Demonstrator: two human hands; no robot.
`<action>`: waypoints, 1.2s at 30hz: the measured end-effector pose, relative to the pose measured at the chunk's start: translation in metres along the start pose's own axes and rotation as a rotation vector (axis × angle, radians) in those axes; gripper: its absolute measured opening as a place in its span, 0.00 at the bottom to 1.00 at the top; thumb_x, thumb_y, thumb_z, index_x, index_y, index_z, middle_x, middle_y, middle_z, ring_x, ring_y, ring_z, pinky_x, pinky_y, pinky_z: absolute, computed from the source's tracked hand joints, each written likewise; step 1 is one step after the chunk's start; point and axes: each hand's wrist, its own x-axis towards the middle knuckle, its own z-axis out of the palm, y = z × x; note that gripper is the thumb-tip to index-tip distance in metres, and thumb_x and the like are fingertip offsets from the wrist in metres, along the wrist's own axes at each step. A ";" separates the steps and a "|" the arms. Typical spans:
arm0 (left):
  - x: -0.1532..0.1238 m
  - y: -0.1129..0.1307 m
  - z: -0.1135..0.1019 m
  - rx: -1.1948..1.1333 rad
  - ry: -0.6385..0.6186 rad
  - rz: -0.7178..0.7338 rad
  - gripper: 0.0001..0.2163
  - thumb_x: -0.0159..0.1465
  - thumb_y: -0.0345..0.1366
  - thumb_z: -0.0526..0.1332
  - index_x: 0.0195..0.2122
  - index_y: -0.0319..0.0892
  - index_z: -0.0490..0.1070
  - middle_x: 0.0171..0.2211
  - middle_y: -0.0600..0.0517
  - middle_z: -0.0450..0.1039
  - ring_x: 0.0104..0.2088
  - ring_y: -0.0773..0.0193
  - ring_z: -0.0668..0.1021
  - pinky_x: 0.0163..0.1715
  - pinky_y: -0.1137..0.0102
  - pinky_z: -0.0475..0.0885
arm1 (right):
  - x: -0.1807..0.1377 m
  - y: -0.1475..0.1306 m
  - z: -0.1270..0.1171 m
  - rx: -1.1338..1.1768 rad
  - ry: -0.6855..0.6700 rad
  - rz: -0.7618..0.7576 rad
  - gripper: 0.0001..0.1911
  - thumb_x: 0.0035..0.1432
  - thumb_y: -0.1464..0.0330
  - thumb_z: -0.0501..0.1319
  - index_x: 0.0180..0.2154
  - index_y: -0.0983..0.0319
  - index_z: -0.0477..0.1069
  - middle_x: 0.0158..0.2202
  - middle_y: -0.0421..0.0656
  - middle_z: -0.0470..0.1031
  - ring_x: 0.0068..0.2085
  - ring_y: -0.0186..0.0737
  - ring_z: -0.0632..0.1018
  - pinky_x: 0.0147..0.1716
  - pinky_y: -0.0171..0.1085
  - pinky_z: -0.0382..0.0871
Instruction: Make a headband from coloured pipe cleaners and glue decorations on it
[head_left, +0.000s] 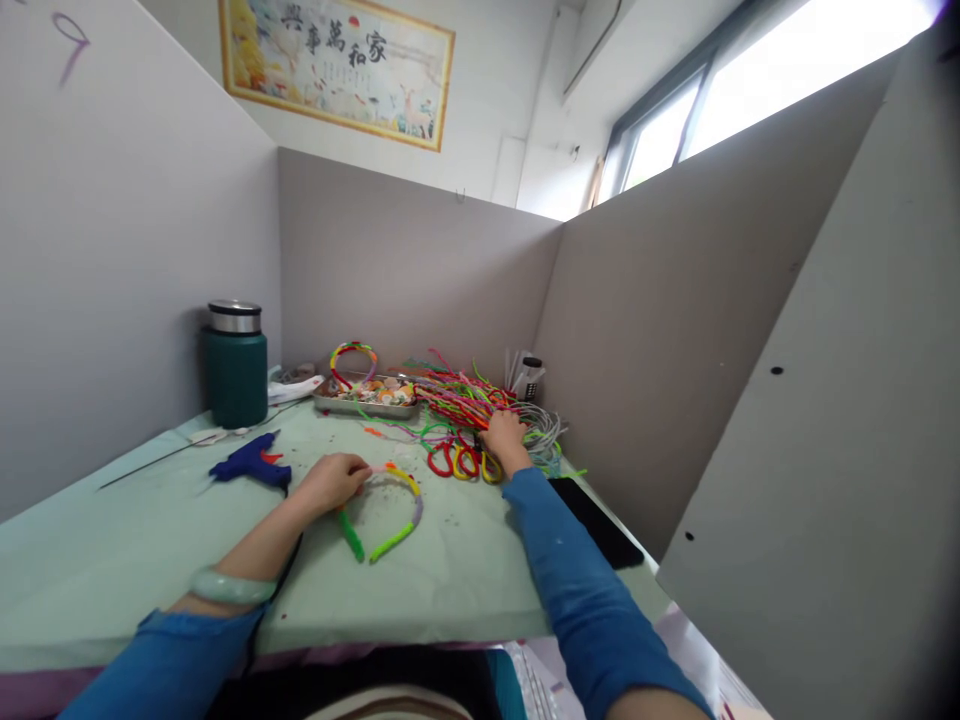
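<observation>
My left hand (334, 483) pinches the upper left part of a headband (415, 487) wrapped in green, yellow, purple, pink and orange fuzzy pipe cleaners. The headband lies on the table with its two green ends toward me. My right hand (506, 438) reaches to the near right side of a pile of pipe cleaners (450, 395), its fingers curled down on them; the fingertips are partly hidden. Just below that hand lie scissors (466, 462) with red and yellow handle loops.
A metal tray (364, 407) of small pieces holds a finished-looking colourful headband (353, 350) standing upright. A blue glue gun (251, 463) with a cord lies left, near a green thermos (236, 370). A black flat object (596, 525) lies right. Grey partitions (420, 260) enclose the table.
</observation>
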 end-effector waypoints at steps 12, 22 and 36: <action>-0.001 0.001 -0.001 0.010 -0.001 0.000 0.16 0.58 0.43 0.50 0.33 0.41 0.75 0.27 0.51 0.76 0.26 0.65 0.73 0.27 0.73 0.62 | -0.003 -0.027 0.002 0.114 -0.270 -0.278 0.13 0.55 0.62 0.57 0.36 0.62 0.74 0.39 0.46 0.75 0.41 0.41 0.73 0.37 0.32 0.62; 0.000 0.000 0.000 0.007 0.002 0.005 0.16 0.58 0.43 0.50 0.32 0.41 0.75 0.28 0.51 0.76 0.27 0.65 0.74 0.27 0.74 0.61 | 0.000 -0.020 0.012 0.190 -0.228 -0.187 0.11 0.56 0.64 0.55 0.37 0.62 0.73 0.35 0.44 0.76 0.33 0.35 0.74 0.29 0.29 0.60; -0.003 0.000 -0.001 -0.116 -0.017 -0.017 0.17 0.57 0.45 0.51 0.36 0.42 0.75 0.26 0.52 0.75 0.21 0.68 0.71 0.23 0.74 0.62 | -0.015 -0.051 0.009 0.121 -0.249 -0.070 0.14 0.48 0.62 0.62 0.35 0.65 0.75 0.39 0.54 0.75 0.42 0.48 0.75 0.35 0.35 0.65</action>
